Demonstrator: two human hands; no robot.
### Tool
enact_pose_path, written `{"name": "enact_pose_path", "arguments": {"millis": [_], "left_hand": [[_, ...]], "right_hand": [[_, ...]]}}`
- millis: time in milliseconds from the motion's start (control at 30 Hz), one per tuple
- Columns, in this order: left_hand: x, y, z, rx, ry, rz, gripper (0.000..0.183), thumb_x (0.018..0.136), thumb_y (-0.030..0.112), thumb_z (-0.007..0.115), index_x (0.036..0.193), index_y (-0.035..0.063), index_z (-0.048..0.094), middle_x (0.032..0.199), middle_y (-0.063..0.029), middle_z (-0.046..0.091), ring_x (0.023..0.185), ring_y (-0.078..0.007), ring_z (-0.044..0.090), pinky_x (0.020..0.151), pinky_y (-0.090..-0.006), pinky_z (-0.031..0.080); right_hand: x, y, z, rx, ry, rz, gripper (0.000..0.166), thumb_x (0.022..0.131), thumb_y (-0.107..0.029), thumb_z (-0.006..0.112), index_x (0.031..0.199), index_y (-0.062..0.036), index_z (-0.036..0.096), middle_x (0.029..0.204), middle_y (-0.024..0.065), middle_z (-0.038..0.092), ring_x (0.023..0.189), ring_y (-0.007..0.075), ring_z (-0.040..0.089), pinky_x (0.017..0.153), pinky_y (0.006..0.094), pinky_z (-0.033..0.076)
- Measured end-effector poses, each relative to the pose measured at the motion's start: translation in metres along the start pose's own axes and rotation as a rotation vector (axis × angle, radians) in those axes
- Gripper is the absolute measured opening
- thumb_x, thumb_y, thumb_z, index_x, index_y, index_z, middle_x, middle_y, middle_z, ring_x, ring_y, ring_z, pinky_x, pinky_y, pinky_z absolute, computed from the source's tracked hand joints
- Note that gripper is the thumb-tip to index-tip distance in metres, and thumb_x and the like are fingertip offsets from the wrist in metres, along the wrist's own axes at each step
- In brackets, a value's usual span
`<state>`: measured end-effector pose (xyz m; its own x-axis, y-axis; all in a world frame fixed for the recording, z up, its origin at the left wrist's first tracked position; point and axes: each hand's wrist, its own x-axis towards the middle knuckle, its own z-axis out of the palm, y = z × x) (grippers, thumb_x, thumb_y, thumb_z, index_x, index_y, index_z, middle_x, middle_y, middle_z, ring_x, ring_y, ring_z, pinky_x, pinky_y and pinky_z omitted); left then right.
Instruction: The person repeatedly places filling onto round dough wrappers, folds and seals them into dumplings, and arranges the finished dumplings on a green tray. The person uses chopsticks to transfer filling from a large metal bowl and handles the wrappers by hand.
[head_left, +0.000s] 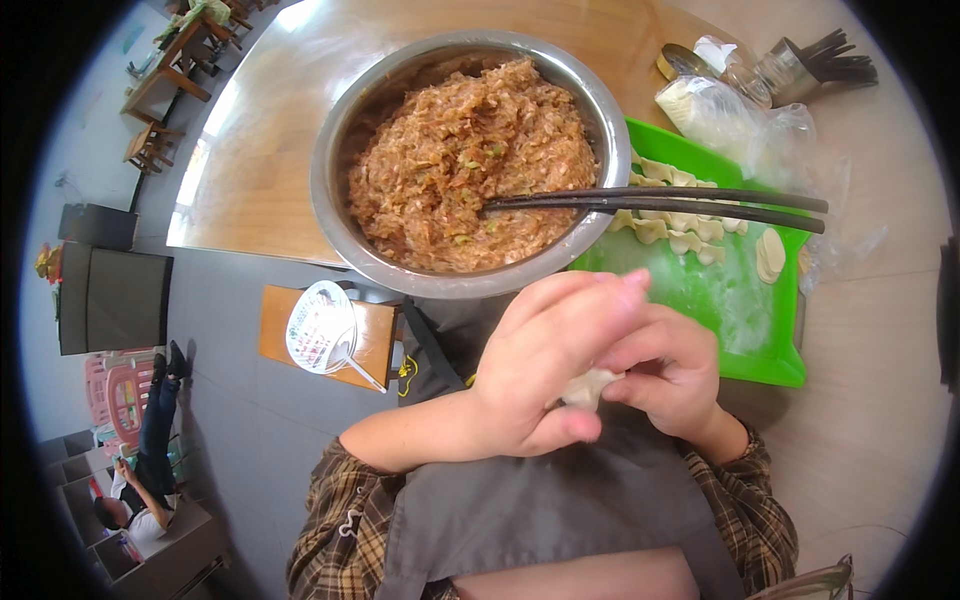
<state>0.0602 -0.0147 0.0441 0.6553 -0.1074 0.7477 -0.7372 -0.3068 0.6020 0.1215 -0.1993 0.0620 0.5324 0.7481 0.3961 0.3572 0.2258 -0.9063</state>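
My left hand (540, 367) and my right hand (664, 367) come together over the grey apron, both closed on a small piece of pale dough (589, 388); fingers cover much of it. Beyond them stands a steel bowl (471, 285) heaped with minced filling (465, 165). Two dark chopsticks (675, 201) have their tips in the filling and lean over the rim to the right. Right of the bowl is a green plastic tray (784, 366), floury inside, with rows of folded dumplings (694, 240) and a small stack of round wrappers (769, 255).
A plastic bag of wrappers (705, 112), an open tin (679, 61) and a metal holder of dark chopsticks (787, 71) stand at the back right. A plastic hand fan (322, 328) lies on a wooden stool (274, 322) at left. Farther off, a person (150, 465) sits at left.
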Motion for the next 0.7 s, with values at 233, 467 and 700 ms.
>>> {"name": "enact_pose_path", "arguments": {"millis": [233, 467, 700], "left_hand": [[-0.009, 0.016, -0.006, 0.071, 0.051, -0.270, 0.043, 0.082, 0.014, 0.076, 0.117, -0.0027, 0.056, 0.080, -0.0085, 0.062, 0.059, -0.0167, 0.055, 0.051, -0.0292, 0.044], [-0.007, 0.020, -0.001, 0.031, 0.074, -0.299, 0.019, 0.082, -0.003, 0.069, 0.100, -0.0028, 0.063, 0.073, -0.0103, 0.063, 0.055, -0.0222, 0.057, 0.050, -0.0311, 0.045], [-0.002, 0.006, 0.008, 0.014, -0.101, -0.238, 0.032, 0.077, 0.005, 0.077, 0.106, -0.0011, 0.065, 0.074, -0.0084, 0.065, 0.056, -0.0224, 0.060, 0.053, -0.0294, 0.047]], "right_hand": [[-0.007, 0.004, 0.013, 0.449, 0.370, 0.201, 0.021, 0.077, 0.006, 0.076, 0.095, 0.0006, 0.067, 0.096, 0.0132, 0.067, 0.088, 0.0187, 0.065, 0.073, 0.0270, 0.052], [-0.017, 0.008, -0.009, -0.077, 0.205, -0.009, 0.028, 0.078, 0.004, 0.077, 0.104, 0.0031, 0.067, 0.103, 0.0125, 0.069, 0.085, 0.0154, 0.066, 0.074, 0.0283, 0.055], [-0.019, -0.008, -0.022, 0.443, 0.125, 0.665, 0.036, 0.087, -0.005, 0.071, 0.121, 0.0027, 0.062, 0.107, 0.0120, 0.069, 0.095, 0.0167, 0.067, 0.084, 0.0299, 0.056]]}}
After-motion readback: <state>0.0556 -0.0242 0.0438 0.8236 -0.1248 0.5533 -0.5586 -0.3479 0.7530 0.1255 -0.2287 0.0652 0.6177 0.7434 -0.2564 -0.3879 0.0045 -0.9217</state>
